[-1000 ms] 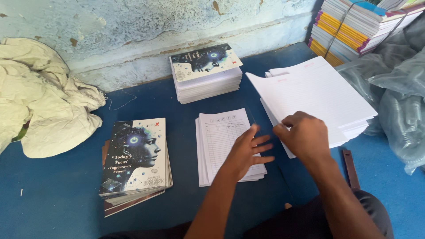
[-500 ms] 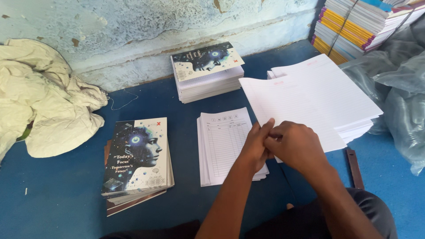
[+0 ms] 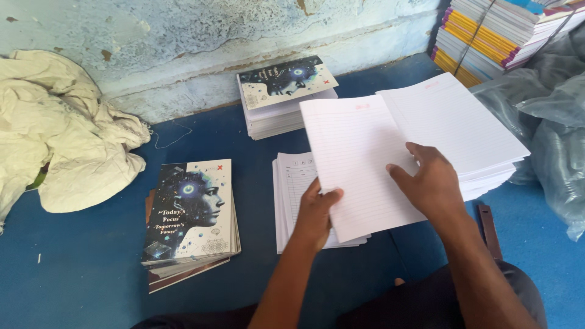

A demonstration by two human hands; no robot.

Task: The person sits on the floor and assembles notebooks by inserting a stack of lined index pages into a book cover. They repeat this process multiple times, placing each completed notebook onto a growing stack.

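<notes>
Lifted ruled sheets (image 3: 359, 164) hide most of the printed stack (image 3: 292, 189).

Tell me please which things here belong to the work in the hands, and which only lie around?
In the work:
- left hand and right hand, lifting the lined sheets
- big ruled paper stack
- small printed-page pile

Lying about:
- cream cloth
- two stacks of covers
- plastic wrap
- colourful notebooks
</notes>
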